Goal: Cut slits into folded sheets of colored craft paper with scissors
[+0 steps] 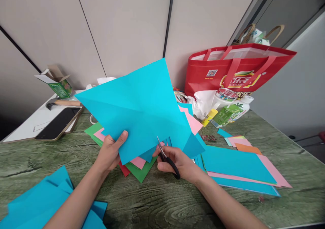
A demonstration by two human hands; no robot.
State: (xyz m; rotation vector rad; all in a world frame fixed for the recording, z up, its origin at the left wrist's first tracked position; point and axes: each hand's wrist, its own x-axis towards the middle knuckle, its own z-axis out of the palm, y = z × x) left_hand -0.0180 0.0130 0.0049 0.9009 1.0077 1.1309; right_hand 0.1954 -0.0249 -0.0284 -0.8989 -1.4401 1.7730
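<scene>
Nearest, a pile of blue papers (38, 198) runs out of view at the lower left, partly covered by the left forearm (76, 195). Above the tabletop (162, 205), the left hand (111, 150) slants in and grips a large blue sheet (142, 107) by its lower-left edge, thumb in front, other fingers hidden. The right hand (177, 163) has its fingers curled around scissors (163, 153), blades pointing up at the sheet's lower edge; whether they bite is unclear. Beyond, containers (230, 113) block part of a red bag's (215, 64) lettering.
</scene>
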